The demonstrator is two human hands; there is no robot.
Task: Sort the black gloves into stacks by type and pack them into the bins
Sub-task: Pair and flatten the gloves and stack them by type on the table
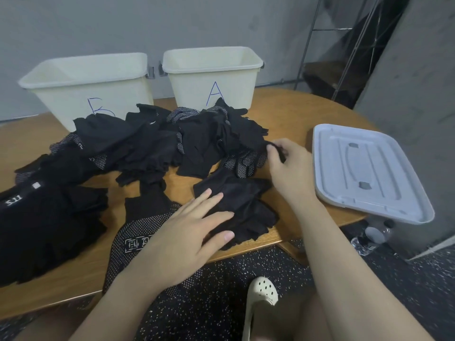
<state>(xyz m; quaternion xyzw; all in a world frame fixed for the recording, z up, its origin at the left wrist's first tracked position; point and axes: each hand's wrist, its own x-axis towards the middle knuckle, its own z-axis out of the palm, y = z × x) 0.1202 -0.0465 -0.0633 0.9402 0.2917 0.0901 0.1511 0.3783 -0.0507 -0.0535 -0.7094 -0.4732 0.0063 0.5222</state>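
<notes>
Dozens of black gloves (152, 146) sprawl limp and light across the worktop (290, 112), likely to snag one another; a cuff edge looks the best hold. The right hand (286, 161) pinches one at the heap's edge. The left hand (187, 232), fingers straight, presses the near stack (243, 205). Bins B (81, 87) and A (211, 75) wait behind the heap, a grey lid (364, 168) to the right.

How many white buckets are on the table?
2. Bin B stands at the table's far left; bin A stands right beside it. Both sit behind the black gloves. None seems hidden.
</notes>
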